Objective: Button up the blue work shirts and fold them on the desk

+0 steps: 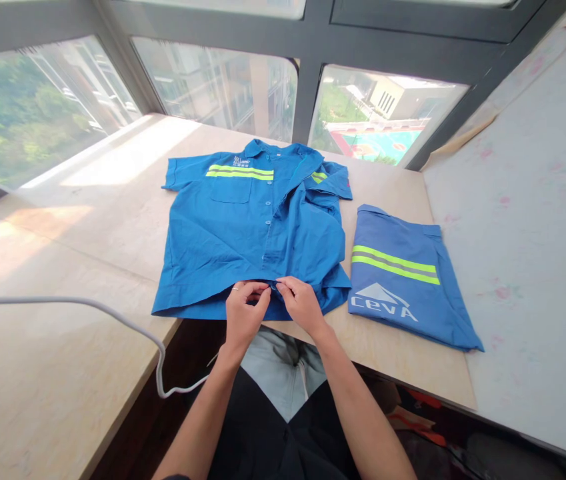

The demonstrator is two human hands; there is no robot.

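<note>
A blue short-sleeved work shirt (pixel 223 227) with yellow-green reflective strips lies front up, its collar toward the window. Its front is partly undone; buttons show down the middle, and the right-hand front panel is bunched in folds. At the bottom hem, my left hand (pixel 247 307) pinches the shirt's edge between thumb and fingers. Close beside it, my right hand (pixel 299 301) also pinches the hem near the front opening. The small spot between my fingertips is mostly hidden.
To the right lies a folded blue garment (pixel 393 273) with a reflective stripe and "CEVA" print. A white cable (pixel 113 320) crosses the left side of the pale tabletop (pixel 63 260). Windows (pixel 223 87) stand behind, a patterned wall (pixel 527 267) at right.
</note>
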